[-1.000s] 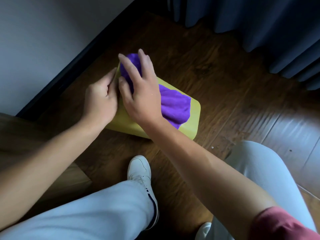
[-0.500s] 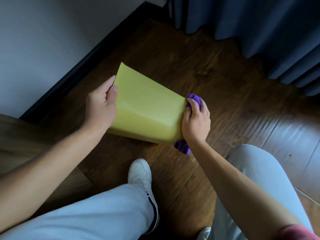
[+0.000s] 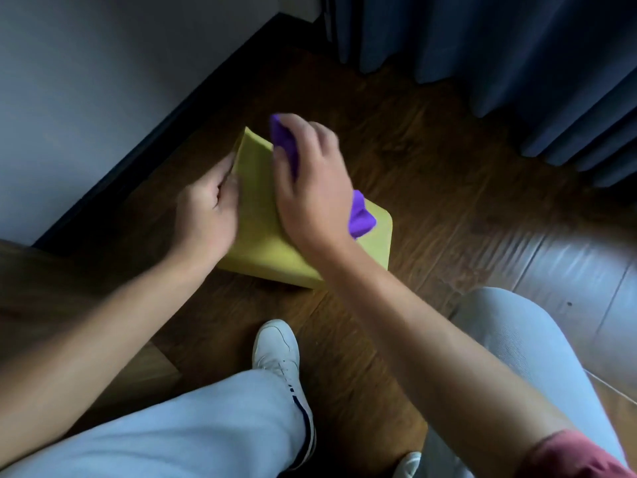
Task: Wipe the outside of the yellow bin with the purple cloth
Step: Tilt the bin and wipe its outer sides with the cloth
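On the wooden floor (image 3: 431, 188), yellow bin (image 3: 258, 215) lying sideways, left hand (image 3: 206, 212) gripping its edge, right hand (image 3: 310, 188) pressing bunched purple cloth (image 3: 360, 215) against its upper face.

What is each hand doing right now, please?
Left hand: holds the yellow bin by its edge.
Right hand: presses the purple cloth on the bin; grip blurred.

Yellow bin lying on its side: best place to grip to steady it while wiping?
Probably the far-left edge of the bin, from the wall side, where the left hand holds it. It lies flat on the floor, so this leaves the broad top face free for the right hand pressing the cloth.
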